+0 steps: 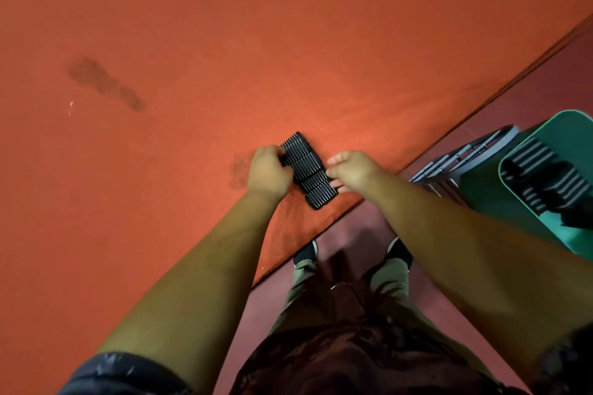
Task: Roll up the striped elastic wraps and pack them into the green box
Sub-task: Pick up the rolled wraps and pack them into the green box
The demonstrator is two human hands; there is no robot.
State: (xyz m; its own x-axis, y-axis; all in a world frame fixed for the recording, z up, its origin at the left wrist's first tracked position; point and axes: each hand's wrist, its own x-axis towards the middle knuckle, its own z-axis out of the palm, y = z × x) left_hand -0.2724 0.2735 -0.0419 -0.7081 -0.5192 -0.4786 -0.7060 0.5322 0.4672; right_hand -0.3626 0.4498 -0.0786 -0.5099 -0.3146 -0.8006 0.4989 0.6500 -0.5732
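Head view: a striped elastic wrap (308,170) lies just right of the frame's centre on an orange cloth (321,42), close to the cloth's near edge, probably so that both arms reach it without stretching. It looks partly folded or bunched into a short, ridged block rather than a finished roll.

The left hand (269,170) has its fingers curled round the wrap's left side, gripping it, apparently to anchor that end while the band is wound. The right hand (349,170) meets the opposite edge with its fingertips (335,183). Whether they pinch the band or only steady it, I cannot tell from this angle.

At the right edge of the frame the green box (574,125) sits open on a grey stack (462,154), beside the person and below the cloth's level, within a short swing of the right arm. Rolled wraps (542,167) already lie inside it, so packing seems well under way.

A dark stain (106,83) marks the cloth at upper left.
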